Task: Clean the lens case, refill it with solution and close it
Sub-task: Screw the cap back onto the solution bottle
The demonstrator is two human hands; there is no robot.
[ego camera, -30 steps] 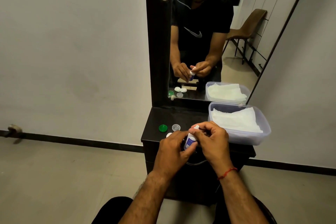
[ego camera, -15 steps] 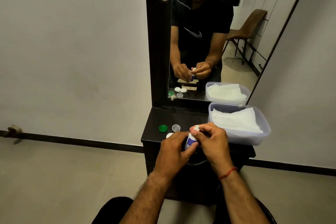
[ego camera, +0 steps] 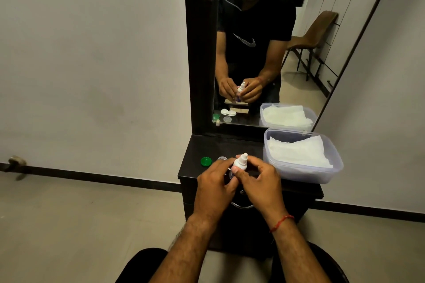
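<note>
My left hand (ego camera: 213, 187) is wrapped round the body of the solution bottle (ego camera: 239, 164), fingers curled and gripping it upright above the front of the black dresser top (ego camera: 195, 151). My right hand (ego camera: 261, 181) meets it from the other side: the thumb tip presses against the bottle's shoulder and the fingers arch, curled, round its far side; whether they also enclose a cap cannot be told. The bottle is small and white with a dark-printed label, and its tapered nozzle (ego camera: 245, 156) stands bare above both hands. A red thread (ego camera: 281, 223) circles my right wrist. The lens case (ego camera: 228, 112) is hidden behind my hands in the direct view and shows only as a reflection in the mirror (ego camera: 253, 57): white, two round wells side by side, lying on the dresser top with both wells uncovered. Left of my hands lie a green cap (ego camera: 206, 161) and, just beside it, a clear cap (ego camera: 222, 158) partly covered by my left knuckles. To the right, touching the dresser's rear ledge, stands a translucent plastic box (ego camera: 305, 173) holding folded white tissues (ego camera: 299, 151).
</note>
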